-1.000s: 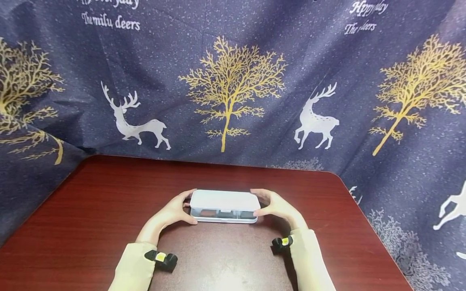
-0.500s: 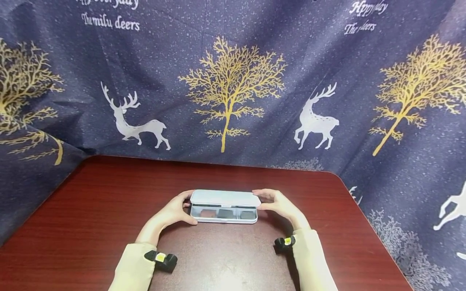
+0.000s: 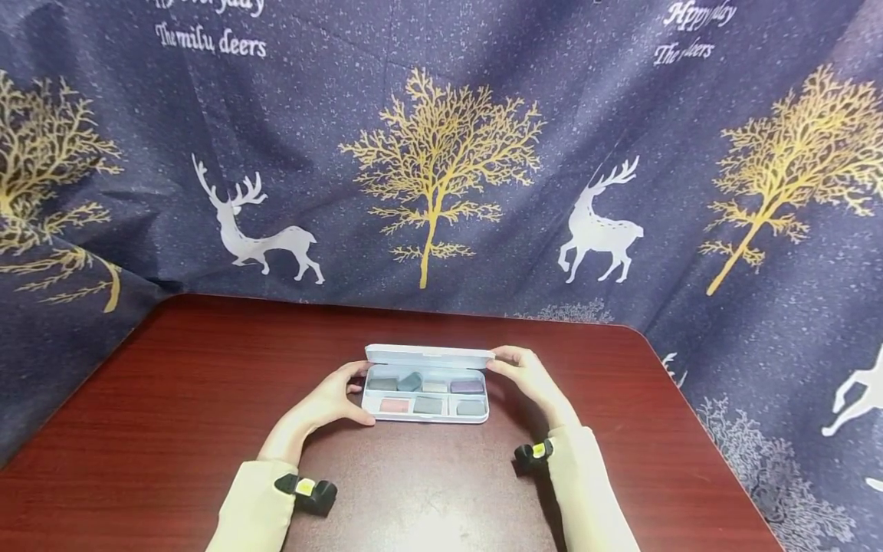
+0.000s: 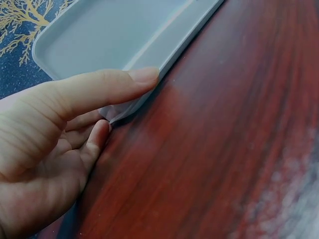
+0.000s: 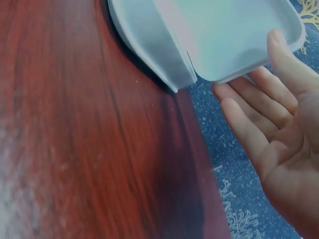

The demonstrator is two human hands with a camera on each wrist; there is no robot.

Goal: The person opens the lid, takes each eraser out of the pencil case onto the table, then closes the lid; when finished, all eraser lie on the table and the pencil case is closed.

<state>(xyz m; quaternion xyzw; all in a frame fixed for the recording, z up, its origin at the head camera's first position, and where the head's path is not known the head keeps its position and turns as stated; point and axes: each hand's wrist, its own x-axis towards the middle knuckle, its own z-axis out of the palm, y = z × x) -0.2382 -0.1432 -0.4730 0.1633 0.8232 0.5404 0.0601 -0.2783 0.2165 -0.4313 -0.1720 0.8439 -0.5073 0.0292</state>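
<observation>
While two hands (image 3: 331,399) (image 3: 530,377) grip one case (image 3: 425,418), seven blocks (image 3: 428,405) lie inside.

A table corner with a curtain hanging round it; whether home or studio is hard to tell.
A dark blue curtain (image 3: 331,138) is hanging along the far edge and both sides of a reddish-brown table (image 3: 228,383) with rounded corners, hiding whatever room is lying behind. It is showing yellow trees (image 3: 431,176), white deer (image 3: 265,241) and white lettering (image 3: 210,42), a homely print. Small black devices (image 3: 317,497) are sitting at the person's cream sleeves (image 3: 255,498), hinting at a recording spot, and light is glaring off the tabletop.
</observation>
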